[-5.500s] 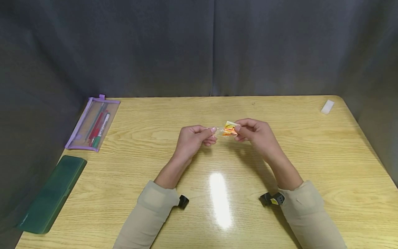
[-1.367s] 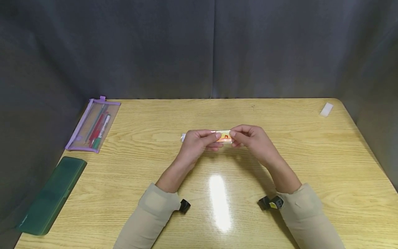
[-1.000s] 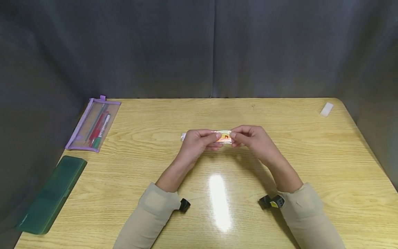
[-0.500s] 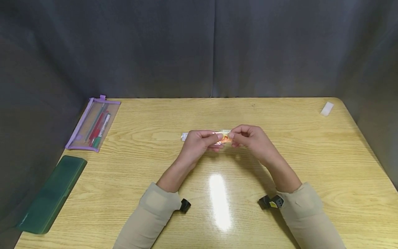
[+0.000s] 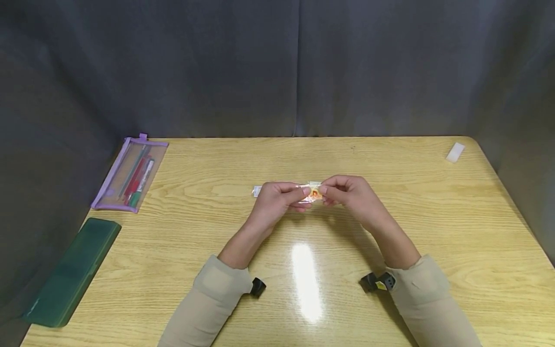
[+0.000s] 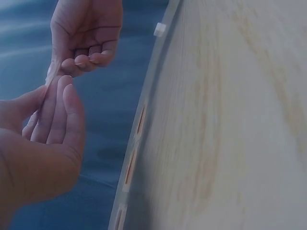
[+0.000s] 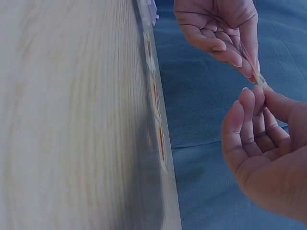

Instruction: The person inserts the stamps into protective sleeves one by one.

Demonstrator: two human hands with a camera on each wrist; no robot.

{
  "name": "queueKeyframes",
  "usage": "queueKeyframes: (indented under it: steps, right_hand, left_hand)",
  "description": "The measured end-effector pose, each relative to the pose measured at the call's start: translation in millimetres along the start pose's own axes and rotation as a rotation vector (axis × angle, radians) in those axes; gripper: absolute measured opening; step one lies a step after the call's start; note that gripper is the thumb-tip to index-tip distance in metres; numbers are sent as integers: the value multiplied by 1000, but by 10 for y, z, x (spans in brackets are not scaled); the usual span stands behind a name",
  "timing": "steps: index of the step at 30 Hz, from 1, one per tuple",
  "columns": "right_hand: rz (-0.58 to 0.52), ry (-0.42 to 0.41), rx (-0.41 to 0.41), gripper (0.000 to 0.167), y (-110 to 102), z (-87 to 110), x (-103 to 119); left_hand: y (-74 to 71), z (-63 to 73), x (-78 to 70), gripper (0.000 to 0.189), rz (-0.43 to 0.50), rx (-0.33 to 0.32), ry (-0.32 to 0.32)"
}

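A small shiny plastic wrapper [image 5: 314,193], printed yellow and orange, is stretched between both hands over the middle of the table. My left hand [image 5: 273,200] pinches it between thumb and fingers on one side. At its other edge, my right hand [image 5: 353,195] pinches it the same way. A whitish printed piece [image 5: 257,191] sticks out to the left, behind the left hand, and the stretch between is hidden. In the right wrist view the wrapper [image 7: 259,78] shows edge-on as a thin strip between the fingertips.
A clear pouch with purple trim [image 5: 130,174] holds several pens at the back left. In front of it lies a dark green case [image 5: 73,272]. A white block like an eraser [image 5: 455,152] lies at the back right, near the dark curtain [image 5: 277,67].
Earlier the hands were farther apart, with the wrapper mostly at the right hand. They have come together, the left hand moving right onto the wrapper. Lately only its creasing and shine shift.
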State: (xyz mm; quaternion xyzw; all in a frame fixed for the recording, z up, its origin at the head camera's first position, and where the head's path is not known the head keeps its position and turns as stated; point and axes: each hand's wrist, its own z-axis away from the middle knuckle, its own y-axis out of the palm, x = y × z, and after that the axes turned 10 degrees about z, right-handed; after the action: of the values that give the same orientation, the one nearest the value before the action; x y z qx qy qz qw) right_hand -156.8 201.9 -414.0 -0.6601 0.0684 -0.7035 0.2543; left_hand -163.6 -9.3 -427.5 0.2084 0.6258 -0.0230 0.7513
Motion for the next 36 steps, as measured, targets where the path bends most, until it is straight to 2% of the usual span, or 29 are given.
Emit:
queueKeyframes:
  steps: [10, 18, 26, 31, 36]
  right_hand:
    - [25, 18, -7, 27, 8, -8, -3]
    - [-11, -21, -22, 34, -4, -2, -14]
    - [23, 1, -20, 26, 4, -4, 10]
    - [31, -8, -21, 26, -32, -5, 13]
    - [53, -5, -22, 27, -64, 5, 7]
  left_hand:
    - [14, 1, 1, 25, -3, 2, -1]
    - [9, -2, -2, 23, 10, -49, 26]
    - [22, -5, 0, 24, -56, -13, 10]
    - [-11, -3, -26, 25, -81, 9, -7]
    - [-17, -5, -46, 22, -92, -26, 0]
